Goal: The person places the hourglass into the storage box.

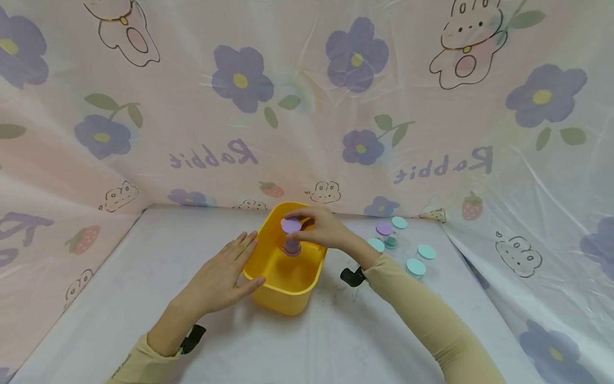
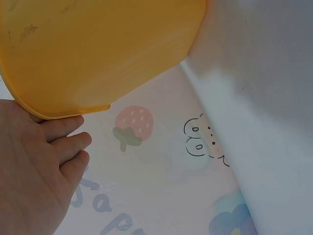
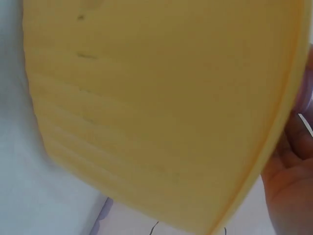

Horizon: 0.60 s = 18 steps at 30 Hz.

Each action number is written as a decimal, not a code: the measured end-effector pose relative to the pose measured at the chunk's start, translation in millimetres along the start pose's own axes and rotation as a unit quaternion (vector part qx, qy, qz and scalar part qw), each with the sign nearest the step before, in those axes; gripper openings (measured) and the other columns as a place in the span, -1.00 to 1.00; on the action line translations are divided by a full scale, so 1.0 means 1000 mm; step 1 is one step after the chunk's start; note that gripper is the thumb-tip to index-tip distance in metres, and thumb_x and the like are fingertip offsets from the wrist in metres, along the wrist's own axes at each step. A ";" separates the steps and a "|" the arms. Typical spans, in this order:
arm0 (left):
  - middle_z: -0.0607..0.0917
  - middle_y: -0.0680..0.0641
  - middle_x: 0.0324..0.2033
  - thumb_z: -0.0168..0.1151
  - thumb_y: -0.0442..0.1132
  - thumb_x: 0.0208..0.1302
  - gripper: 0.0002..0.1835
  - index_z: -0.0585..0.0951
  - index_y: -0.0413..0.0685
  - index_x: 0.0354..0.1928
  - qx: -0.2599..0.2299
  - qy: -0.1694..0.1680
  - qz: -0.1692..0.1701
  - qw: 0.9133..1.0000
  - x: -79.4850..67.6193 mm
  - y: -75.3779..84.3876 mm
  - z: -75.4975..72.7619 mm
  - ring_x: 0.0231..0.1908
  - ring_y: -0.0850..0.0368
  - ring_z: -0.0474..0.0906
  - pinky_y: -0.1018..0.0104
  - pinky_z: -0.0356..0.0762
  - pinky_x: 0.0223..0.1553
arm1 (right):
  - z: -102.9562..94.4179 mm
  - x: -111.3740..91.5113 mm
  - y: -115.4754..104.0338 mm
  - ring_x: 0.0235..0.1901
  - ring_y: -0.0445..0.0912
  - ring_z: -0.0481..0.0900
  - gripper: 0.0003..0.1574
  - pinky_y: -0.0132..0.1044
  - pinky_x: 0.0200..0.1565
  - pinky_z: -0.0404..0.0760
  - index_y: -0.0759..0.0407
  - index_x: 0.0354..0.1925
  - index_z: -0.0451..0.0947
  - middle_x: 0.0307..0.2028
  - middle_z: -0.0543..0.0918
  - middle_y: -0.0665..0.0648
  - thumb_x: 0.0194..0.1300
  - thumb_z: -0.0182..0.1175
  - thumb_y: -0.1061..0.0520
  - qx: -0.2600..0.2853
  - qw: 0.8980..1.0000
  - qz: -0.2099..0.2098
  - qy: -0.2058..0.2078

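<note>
A yellow plastic bin (image 1: 283, 303) stands in the middle of the table. My right hand (image 1: 322, 228) reaches over its right rim and pinches a small jar with a flat purple lid (image 1: 291, 225) between thumb and fingers, inside the bin. Just below that lid a purple ring shows; whether it belongs to the same jar I cannot tell. My left hand (image 1: 221, 274) rests on the bin's left rim, fingers straight and thumb stretched over the near part of the edge. In the right wrist view the bin's wall hides most of the right hand (image 3: 291, 181).
Right of the bin several small jars stand on the white tabletop (image 1: 201, 234), among them a mint-lidded jar (image 1: 415, 266) and a purple-lidded jar (image 1: 384, 229). A printed cloth (image 1: 297, 133) with rabbits and flowers hangs behind and at both sides.
</note>
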<state>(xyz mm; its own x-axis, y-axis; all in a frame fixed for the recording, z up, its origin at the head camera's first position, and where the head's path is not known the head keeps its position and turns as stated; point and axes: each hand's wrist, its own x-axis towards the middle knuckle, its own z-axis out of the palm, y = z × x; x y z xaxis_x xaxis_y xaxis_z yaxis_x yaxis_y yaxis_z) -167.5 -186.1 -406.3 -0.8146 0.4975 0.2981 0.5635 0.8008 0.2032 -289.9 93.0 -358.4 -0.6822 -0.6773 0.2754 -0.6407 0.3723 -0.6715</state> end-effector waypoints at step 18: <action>0.06 -0.17 0.64 0.08 0.30 0.50 -0.03 0.11 -0.27 0.62 0.000 0.001 0.004 1.000 0.000 -0.001 0.000 0.61 -0.18 -0.02 -0.20 0.09 0.55 | 0.014 0.031 0.004 -0.12 -0.16 0.66 -0.45 -0.41 0.00 0.69 0.16 0.16 0.68 0.02 0.75 0.04 0.23 0.53 0.10 -0.061 0.995 0.025 -0.082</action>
<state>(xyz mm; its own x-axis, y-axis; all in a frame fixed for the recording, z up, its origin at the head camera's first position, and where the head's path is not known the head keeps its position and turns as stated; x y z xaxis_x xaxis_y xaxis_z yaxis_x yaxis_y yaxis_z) -167.7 -186.8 -406.4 -0.8095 0.5041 0.3010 0.5705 0.7965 0.2004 -308.3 64.5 -362.3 -0.6549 -0.7460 0.1214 -0.6513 0.4756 -0.5913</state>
